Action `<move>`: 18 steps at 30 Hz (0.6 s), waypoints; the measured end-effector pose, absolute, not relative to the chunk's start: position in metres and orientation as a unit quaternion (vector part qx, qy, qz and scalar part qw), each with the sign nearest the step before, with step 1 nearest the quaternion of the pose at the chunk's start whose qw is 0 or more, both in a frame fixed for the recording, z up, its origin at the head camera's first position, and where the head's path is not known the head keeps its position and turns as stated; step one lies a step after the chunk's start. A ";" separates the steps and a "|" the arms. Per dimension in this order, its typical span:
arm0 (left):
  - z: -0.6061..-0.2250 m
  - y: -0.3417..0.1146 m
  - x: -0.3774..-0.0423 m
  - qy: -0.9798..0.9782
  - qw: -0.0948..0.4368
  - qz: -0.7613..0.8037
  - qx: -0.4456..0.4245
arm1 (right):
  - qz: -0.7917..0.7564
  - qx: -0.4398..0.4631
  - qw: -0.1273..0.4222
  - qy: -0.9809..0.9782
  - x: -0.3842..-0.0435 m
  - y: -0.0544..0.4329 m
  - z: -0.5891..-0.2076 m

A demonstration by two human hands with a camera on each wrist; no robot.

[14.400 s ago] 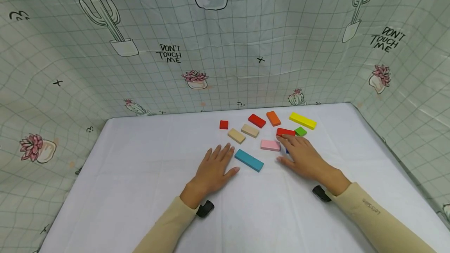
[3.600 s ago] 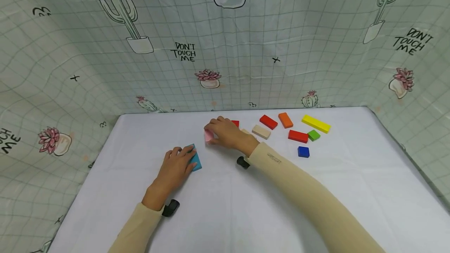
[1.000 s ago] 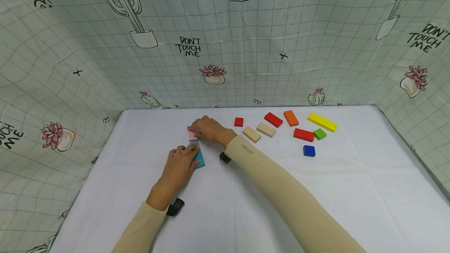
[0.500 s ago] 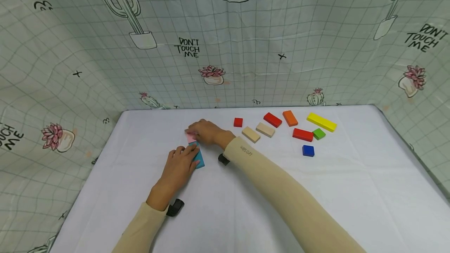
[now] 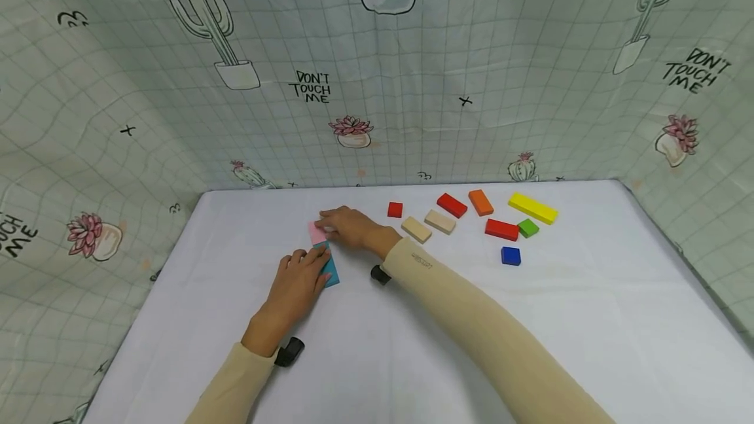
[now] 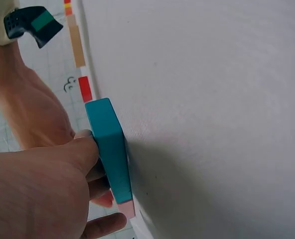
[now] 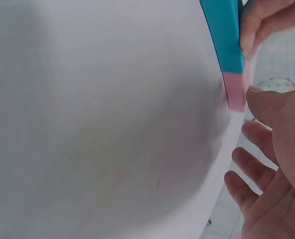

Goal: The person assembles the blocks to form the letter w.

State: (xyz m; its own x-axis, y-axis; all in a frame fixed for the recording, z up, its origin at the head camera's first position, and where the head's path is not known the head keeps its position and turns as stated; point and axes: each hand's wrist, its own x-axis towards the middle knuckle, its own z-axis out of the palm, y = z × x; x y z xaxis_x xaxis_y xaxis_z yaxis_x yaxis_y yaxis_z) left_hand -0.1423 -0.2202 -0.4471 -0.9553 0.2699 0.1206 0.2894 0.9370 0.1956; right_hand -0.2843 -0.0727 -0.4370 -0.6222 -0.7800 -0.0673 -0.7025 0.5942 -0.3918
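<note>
In the head view, the left hand (image 5: pixel 293 285) covers part of the teal block (image 5: pixel 332 271), and the right hand (image 5: pixel 352 228) hides part of the pink block (image 5: pixel 315 233). The lettering (image 5: pixel 421 260) on the right sleeve (image 5: pixel 471 313) is too small to read. The right wrist view's top edge crops the teal block; its right edge, the right hand.

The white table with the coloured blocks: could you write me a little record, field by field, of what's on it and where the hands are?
Surface: white table
Left hand: fingers on the teal block
Right hand: thumb at the pink block; contact unclear
Layout: teal and pink blocks end to end
Other blocks: small red block, two longer red blocks, two tan blocks, orange block, yellow block, green block, blue block
Backdrop: gridded cloth with cactus prints
</note>
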 end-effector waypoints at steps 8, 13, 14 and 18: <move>-0.442 -0.221 -0.142 -0.985 0.032 -0.080 -0.151 | -0.164 -0.407 0.087 0.894 -0.283 -0.043 -0.431; -0.442 -0.222 -0.146 -0.984 0.036 -0.066 -0.159 | -0.157 -0.408 0.075 0.896 -0.279 -0.021 -0.426; -0.442 -0.222 -0.147 -0.984 0.039 -0.065 -0.161 | -0.154 -0.411 0.070 0.896 -0.278 -0.017 -0.426; -0.444 -0.220 -0.149 -0.983 0.058 -0.064 -0.164 | -0.140 -0.422 0.049 0.894 -0.271 0.000 -0.423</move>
